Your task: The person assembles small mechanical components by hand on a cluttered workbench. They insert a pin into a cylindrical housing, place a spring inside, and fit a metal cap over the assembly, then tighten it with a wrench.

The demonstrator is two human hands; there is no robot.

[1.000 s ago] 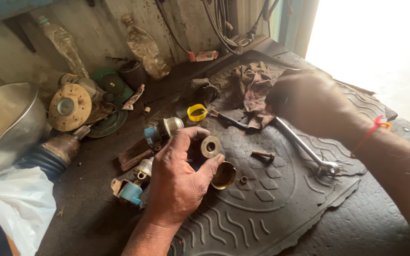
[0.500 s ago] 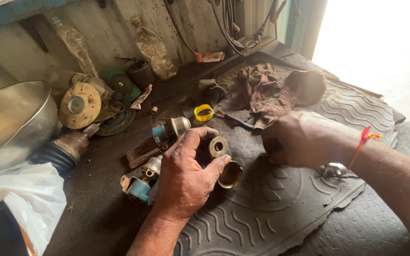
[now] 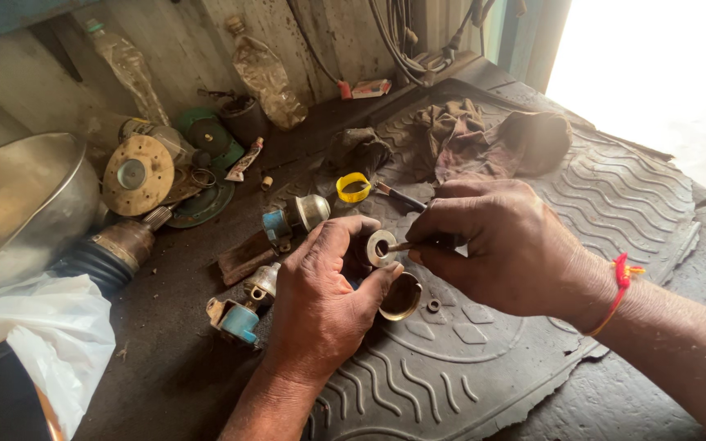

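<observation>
Head view: left hand (image 3: 320,302) pinches a small, stiff, likely greasy metal ring (image 3: 382,247) by its rim; right hand (image 3: 504,245) fingers pinch a thin pin (image 3: 408,244).

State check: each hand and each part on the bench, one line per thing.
left hand: pinching metal ring upright
right hand: pushing thin tool into the ring's hole
brass cup: on rubber mat, open side showing
yellow ring: lying loose
plastic bottles: crumpled, leaning on wall

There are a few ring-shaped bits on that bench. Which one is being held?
The silvery metal ring, pinched in the left hand. The yellow ring lies farther back on the bench, and the brass-coloured cup sits on the rubber mat.
</observation>
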